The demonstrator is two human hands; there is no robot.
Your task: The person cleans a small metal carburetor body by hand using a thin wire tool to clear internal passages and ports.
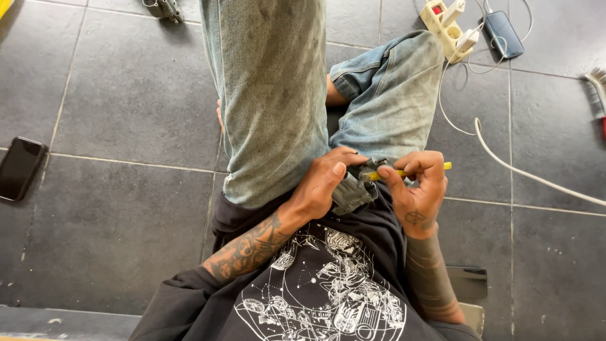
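Left hand (325, 183) clamps a small grey metal part (353, 189) in the lap, frame centre. Right hand (416, 186) pinches a thin yellow tool (410, 170), tip at the part's 12 o'clock edge, handle pointing 3 o'clock. Part looks dull, blocky.

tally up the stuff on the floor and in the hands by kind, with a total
Phones: 3, black phone, blue phone, dark phone
Power strips: 1, power strip
Yellow-handled tools: 1, right hand
Grey parts: 1, left hand
Brushes: 1, brush
Total: 7
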